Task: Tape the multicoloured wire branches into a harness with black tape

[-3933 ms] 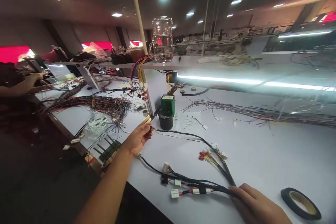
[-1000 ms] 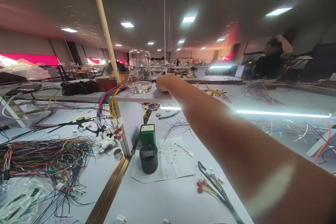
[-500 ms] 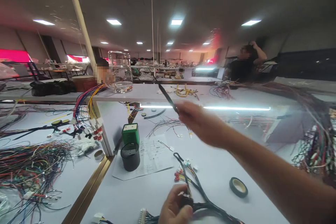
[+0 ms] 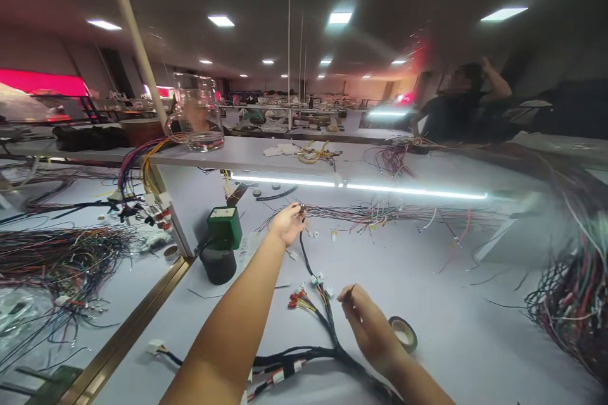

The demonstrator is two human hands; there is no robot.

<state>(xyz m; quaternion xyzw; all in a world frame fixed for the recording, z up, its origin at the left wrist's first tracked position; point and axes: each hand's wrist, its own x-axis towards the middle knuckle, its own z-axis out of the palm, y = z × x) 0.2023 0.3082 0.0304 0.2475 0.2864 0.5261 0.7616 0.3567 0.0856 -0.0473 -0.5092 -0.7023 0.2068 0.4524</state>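
A black-taped wire harness (image 4: 331,323) lies on the white bench, with branches ending in white and red connectors (image 4: 299,299). My left hand (image 4: 287,226) reaches far across, its fingers closed on the far end of one harness branch (image 4: 305,253). Right of the harness is my right hand (image 4: 368,323), fingers bent together at the tips. A small dark bit shows at those fingertips, too small to name. Beside that hand a roll of black tape (image 4: 412,332) lies on the bench, partly covered by it.
Left of the harness stand a green box (image 4: 230,223) and a black cup (image 4: 218,264). Loose wire bundles pile up at left (image 4: 61,259) and right (image 4: 565,304). A shelf (image 4: 247,155) bears a glass jug (image 4: 199,120). A person (image 4: 458,107) is in the background.
My left hand has gone from the near part of the harness to the far end of a branch, drawing it out straight. My right hand has come down from its raised position; the dark strip is gone from view.
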